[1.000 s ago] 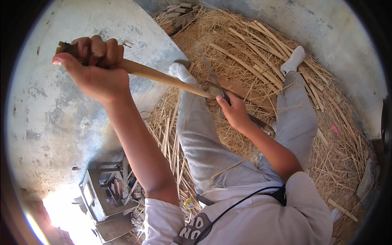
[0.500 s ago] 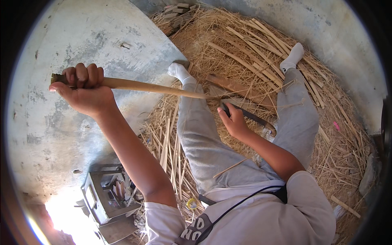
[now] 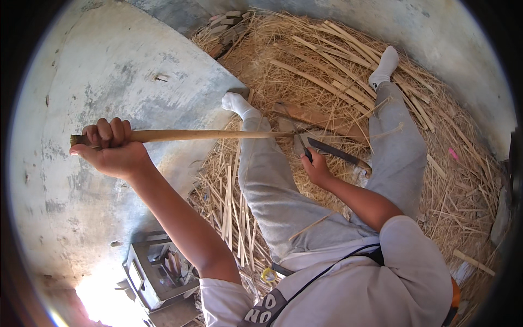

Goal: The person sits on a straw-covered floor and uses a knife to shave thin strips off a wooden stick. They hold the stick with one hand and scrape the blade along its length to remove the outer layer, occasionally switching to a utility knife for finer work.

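My left hand (image 3: 111, 150) is closed round the thick end of a long bamboo strip (image 3: 201, 135), held nearly level out to the left. Its thin end reaches across my left shin to between my legs. There my right hand (image 3: 317, 168) grips the black handle of a knife (image 3: 308, 155). The thin blade points up and away, close to the strip's tip; whether they touch I cannot tell. Just beyond that hand lies a dark long-bladed chopping knife (image 3: 335, 152) with a wooden handle, near my right leg.
A brown plank (image 3: 327, 122) lies between my feet. Split bamboo strips (image 3: 354, 62) rest on straw and shavings (image 3: 452, 218) at the far right. A worn wall (image 3: 109, 65) rises on the left. At lower left stands a small open cabinet (image 3: 158, 272), with a yellow tape roll (image 3: 268, 274) nearby.
My left hand has come down slightly, and the bamboo strip has levelled. My right hand has turned and moved a little nearer me, so the knife blade now shows apart from the chopping knife.
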